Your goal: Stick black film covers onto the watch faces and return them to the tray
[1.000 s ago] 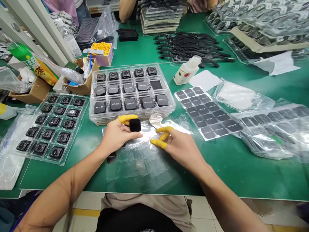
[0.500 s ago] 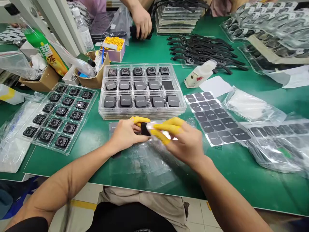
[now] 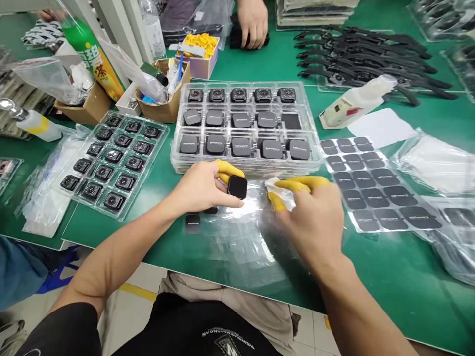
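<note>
Between the thumb and yellow-cotted fingers of my left hand (image 3: 202,185) is a black square smartwatch case (image 3: 237,187), its dark glossy screen facing up. My right hand (image 3: 311,212), also in yellow finger cots, pinches a crumpled white wipe (image 3: 273,185) a short way to the right of the case. Under both hands lies a clear plastic sheet (image 3: 237,252). A dark printed square film (image 3: 193,223) rests near its left side. Behind my hands stands a stack of clear trays (image 3: 245,165) holding watch cases, many covered with grey printed squares.
To the left, another clear tray (image 3: 122,210) holds more watch cases. A sheet of dark square stickers (image 3: 365,185) lies on the right, with a white squeeze bottle (image 3: 356,104) behind it. Black watch straps (image 3: 363,54) and a co-worker's hand (image 3: 253,24) are at the back.
My right hand has moved right with the wipe, away from the watch case, whose screen now shows fully. My left hand still holds the case. The view has shifted left.
</note>
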{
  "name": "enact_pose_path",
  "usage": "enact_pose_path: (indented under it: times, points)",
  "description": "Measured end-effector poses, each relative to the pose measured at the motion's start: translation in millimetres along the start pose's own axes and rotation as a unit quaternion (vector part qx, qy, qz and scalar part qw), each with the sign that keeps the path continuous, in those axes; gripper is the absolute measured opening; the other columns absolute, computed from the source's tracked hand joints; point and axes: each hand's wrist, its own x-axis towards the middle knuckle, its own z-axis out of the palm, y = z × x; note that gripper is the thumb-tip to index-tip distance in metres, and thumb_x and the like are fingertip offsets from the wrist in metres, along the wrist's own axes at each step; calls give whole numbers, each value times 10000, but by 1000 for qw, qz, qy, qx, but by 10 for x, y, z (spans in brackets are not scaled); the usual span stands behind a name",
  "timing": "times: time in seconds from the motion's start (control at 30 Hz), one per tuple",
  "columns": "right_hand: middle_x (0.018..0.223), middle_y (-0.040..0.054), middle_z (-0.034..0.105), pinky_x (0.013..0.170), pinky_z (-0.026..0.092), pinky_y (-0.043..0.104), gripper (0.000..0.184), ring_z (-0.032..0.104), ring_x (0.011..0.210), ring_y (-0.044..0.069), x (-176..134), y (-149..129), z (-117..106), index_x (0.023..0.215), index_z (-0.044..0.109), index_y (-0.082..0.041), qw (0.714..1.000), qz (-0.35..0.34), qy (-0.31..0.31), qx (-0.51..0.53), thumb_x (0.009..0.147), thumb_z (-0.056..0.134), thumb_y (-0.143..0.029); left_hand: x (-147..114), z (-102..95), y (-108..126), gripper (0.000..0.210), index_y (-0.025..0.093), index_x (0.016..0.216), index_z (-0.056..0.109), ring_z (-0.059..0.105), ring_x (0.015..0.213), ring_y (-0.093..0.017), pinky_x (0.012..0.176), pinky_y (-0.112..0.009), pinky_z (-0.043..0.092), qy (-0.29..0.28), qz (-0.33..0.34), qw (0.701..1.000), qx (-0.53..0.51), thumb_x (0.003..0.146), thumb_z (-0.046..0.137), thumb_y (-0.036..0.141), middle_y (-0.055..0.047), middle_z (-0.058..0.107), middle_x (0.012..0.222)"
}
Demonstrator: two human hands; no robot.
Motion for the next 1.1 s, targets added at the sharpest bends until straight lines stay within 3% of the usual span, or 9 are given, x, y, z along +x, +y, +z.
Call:
enact_pose_path:
  times: [0.1, 0.27, 0.43, 0.57, 0.7, 0.8, 0.93, 1.0, 1.1]
  points:
    - [1082, 152, 759, 779, 554, 464, 139, 663, 906, 294, -232, -336, -31, 1064, 742, -220, 996, -66, 30, 47, 928, 721, -205, 44, -194, 40, 531, 159, 1019, 806, 615, 622, -134, 569, -265, 468, -65, -55, 994, -63, 512, 961, 177, 23, 669, 686]
    - [1164, 96, 801, 957, 594, 509, 260, 691, 1126, 328, -396, -914, 223, 1234, 714, -207, 959, -140, -126, 211, 976, 691, -233, 45, -343, 53, 464, 152, 969, 805, 625, 687, -123, 596, -247, 460, -130, -114, 978, -116, 554, 986, 248, -4, 709, 785]
    - [1115, 101, 814, 860, 581, 485, 215, 718, 1022, 327, -316, -894, 424, 1175, 745, -188, 967, -82, -138, 200, 972, 674, -180, 9, -374, 80, 461, 155, 953, 795, 665, 697, -157, 611, -268, 507, -168, -128, 971, -113, 549, 988, 265, -15, 718, 770]
    - [956, 82, 816, 756, 522, 463, 130, 704, 909, 312, -295, -826, 494, 988, 766, -193, 968, -110, -87, 209, 954, 657, -131, -2, -335, 76, 423, 156, 929, 796, 661, 676, -157, 585, -268, 506, -177, -135, 968, -114, 564, 975, 274, -22, 722, 768]
    - [952, 49, 800, 779, 529, 441, 307, 670, 927, 272, -296, -853, 301, 1025, 789, -276, 950, -194, -15, 243, 908, 638, -35, 2, -319, 71, 362, 161, 883, 794, 604, 632, -121, 538, -240, 451, -154, -129, 974, -108, 572, 962, 238, -4, 699, 735]
    - [1055, 52, 784, 857, 590, 427, 306, 679, 1048, 252, -238, -814, -108, 1084, 773, -286, 900, -238, -56, 361, 915, 666, -55, 6, -315, 70, 383, 171, 937, 807, 582, 602, -114, 515, -239, 423, -132, -116, 980, -90, 587, 945, 243, 11, 684, 707]
    - [864, 10, 739, 697, 602, 336, 163, 683, 768, 173, 55, -495, -508, 1030, 768, -292, 810, -40, -152, 566, 939, 729, -163, -6, -198, 41, 478, 187, 1050, 817, 593, 564, -134, 520, -254, 436, -71, -45, 995, 45, 597, 930, 289, 37, 661, 632]
    - [834, 9, 741, 657, 582, 311, 72, 682, 749, 170, 243, -287, -482, 904, 786, -294, 789, 105, -152, 586, 870, 849, -293, -14, -96, 11, 500, 219, 1099, 819, 611, 576, -140, 551, -254, 461, 0, 29, 991, 131, 611, 911, 280, 52, 661, 620]
    - [874, 18, 762, 692, 585, 302, 295, 690, 771, 166, 409, -88, -257, 840, 806, -287, 763, 261, -143, 574, 674, 986, -450, -15, 35, -46, 510, 250, 1145, 814, 669, 671, -139, 661, -250, 534, 58, 107, 983, 134, 642, 895, 280, 44, 732, 743]
